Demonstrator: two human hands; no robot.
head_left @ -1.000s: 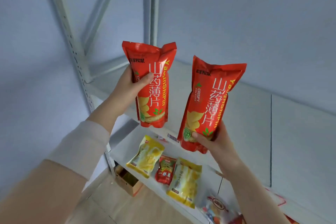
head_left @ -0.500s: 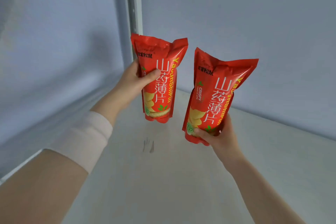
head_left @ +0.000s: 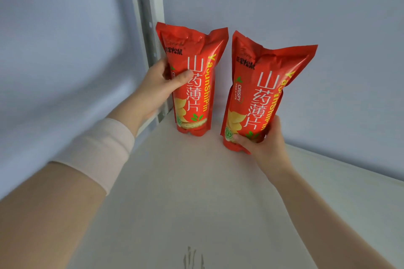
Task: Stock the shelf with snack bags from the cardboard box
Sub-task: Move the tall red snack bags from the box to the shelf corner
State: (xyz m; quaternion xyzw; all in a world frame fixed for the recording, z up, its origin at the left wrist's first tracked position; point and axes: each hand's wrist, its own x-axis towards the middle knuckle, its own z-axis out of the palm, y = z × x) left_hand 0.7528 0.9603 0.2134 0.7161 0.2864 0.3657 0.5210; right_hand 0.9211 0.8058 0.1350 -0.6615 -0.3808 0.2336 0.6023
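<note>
Two tall red snack bags with white and yellow lettering stand upright at the back left corner of a white shelf (head_left: 196, 192). My left hand (head_left: 159, 87) grips the left bag (head_left: 194, 85) around its middle, thumb across the front. The bag's bottom is at the shelf surface beside the corner post. My right hand (head_left: 264, 144) holds the right bag (head_left: 260, 94) at its lower end, fingers curled around the bottom. That bag tilts slightly and sits a little nearer to me. The cardboard box is out of view.
A pale perforated metal upright (head_left: 150, 28) rises in the corner just left of the left bag. Light blue walls (head_left: 306, 6) close off the back and left side. A dark scuff mark (head_left: 193, 257) lies on the shelf near me.
Both hands have carried the bags forward and down into the back corner of the shelf. The view has moved closer; the lower shelf and box seen a second ago are gone.
</note>
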